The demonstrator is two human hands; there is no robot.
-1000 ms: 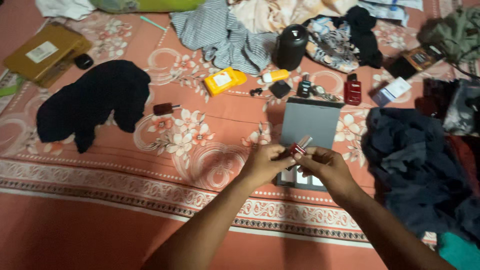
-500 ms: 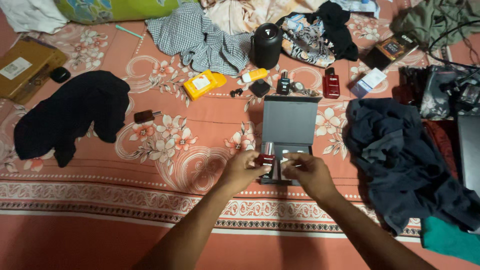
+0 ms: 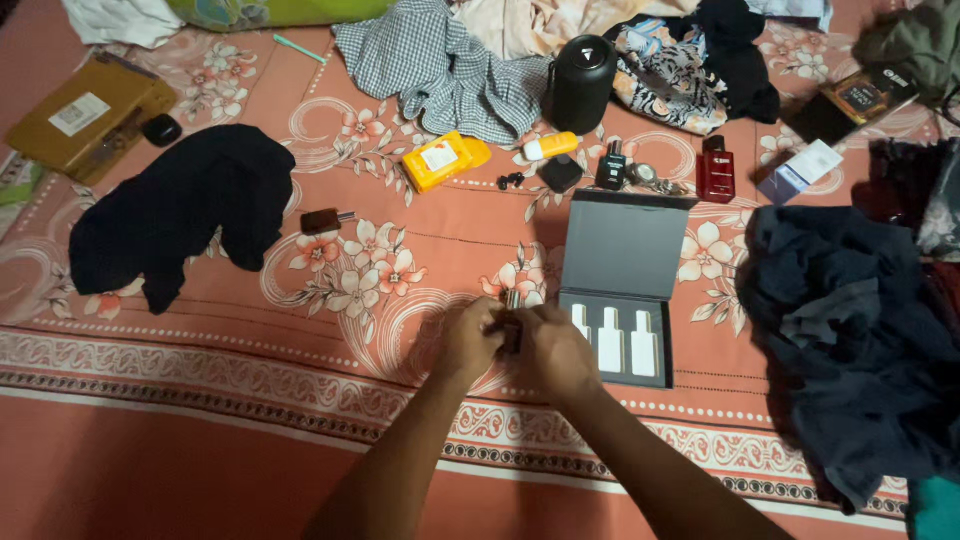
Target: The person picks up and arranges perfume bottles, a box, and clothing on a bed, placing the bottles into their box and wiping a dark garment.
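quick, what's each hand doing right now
Left hand: closed on the small dark red bottle.
Right hand: closed on the same bottle, left of the open grey box.

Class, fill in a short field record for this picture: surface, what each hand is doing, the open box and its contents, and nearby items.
Surface: floral bedsheet
Left hand: grips small dark red bottle
Right hand: grips the same bottle from the other side
Open grey box: lid up, beside the right hand
Box contents: three white slots
Nearby: yellow bottle, black cylinder, red square bottle, black garment
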